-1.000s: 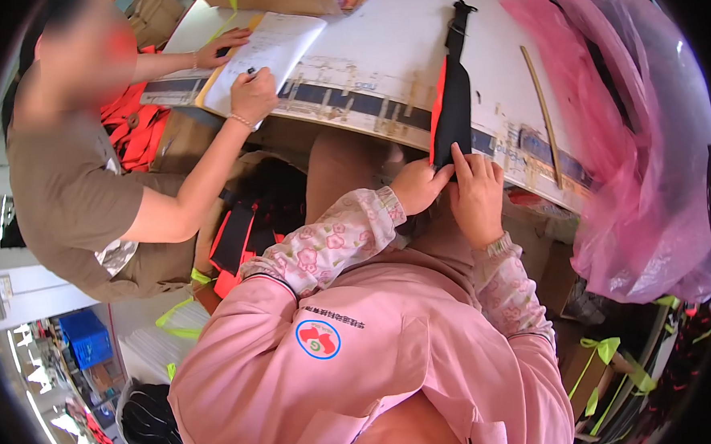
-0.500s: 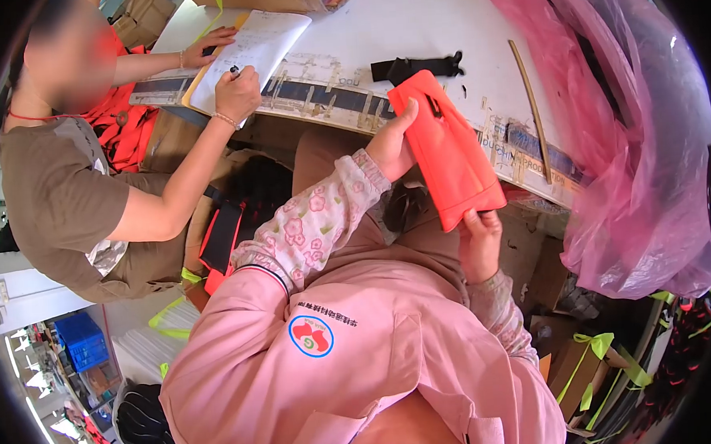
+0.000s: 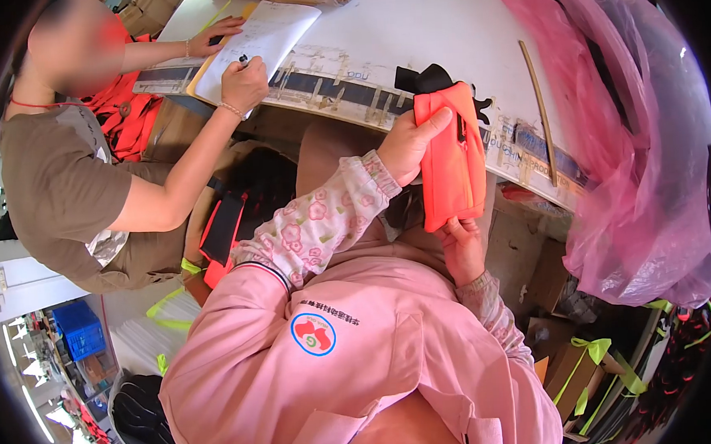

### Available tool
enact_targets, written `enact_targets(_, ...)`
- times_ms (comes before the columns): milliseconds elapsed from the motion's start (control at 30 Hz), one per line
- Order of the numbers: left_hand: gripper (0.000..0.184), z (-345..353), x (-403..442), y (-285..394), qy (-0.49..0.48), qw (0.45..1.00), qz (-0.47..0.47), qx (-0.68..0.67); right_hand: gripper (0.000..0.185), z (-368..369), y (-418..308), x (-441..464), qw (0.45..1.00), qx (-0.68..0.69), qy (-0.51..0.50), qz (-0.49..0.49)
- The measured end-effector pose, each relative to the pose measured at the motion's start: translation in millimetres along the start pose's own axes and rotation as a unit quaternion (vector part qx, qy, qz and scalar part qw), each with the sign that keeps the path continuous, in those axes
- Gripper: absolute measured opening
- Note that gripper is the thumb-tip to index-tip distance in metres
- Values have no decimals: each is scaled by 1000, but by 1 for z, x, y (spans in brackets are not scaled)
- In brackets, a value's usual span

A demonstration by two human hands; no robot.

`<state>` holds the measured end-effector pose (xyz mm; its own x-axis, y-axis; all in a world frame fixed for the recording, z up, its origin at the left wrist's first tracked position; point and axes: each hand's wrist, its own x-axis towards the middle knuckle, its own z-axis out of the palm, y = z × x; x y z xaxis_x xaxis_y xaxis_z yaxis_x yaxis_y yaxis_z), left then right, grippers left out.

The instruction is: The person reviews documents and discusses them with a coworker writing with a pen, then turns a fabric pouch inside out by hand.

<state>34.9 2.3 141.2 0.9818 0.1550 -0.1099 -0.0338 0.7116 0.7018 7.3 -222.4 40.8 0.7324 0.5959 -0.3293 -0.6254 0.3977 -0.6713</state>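
An orange-red zippered pouch [image 3: 452, 169] is held up between my two hands, over my lap at the table's front edge. My left hand [image 3: 412, 145] grips its upper left side, thumb pressed on the front face and fingers hidden behind. At the lower end, my right hand [image 3: 463, 244] pinches the bottom edge between thumb and fingers. A short dark zipper opening [image 3: 461, 130] shows near the pouch's upper right. Just past its top lies a black strap [image 3: 424, 79], partly covered by the pouch; I cannot tell whether they are joined.
On my left a person [image 3: 71, 172] writes with a pen in an open notebook [image 3: 281, 33] on the white table [image 3: 409, 18]. A thin wooden stick [image 3: 538, 108] lies to the right, beside a large pink plastic bag [image 3: 620, 208]. Cardboard boxes [image 3: 577, 375] stand low at right.
Both hands have turned the pouch more upright, showing its narrower side. Its top now overlaps the black strap. The other person keeps writing.
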Motion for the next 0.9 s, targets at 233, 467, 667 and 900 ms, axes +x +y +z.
enact_targets(233,30,-7,-3,-4,-1,1000,-9,-29,22,15,-59,1,930,-301,-103,185)
enact_targets(467,30,-10,8,7,48,996,0,-71,24,-30,-183,53,478,-788,228,-314)
enact_targets(667,29,-8,3,8,39,996,-27,-73,29,-64,-188,90,402,-853,242,-227)
enact_targets(900,31,-15,4,10,53,995,-26,-76,22,-92,-193,92,499,-787,227,-284)
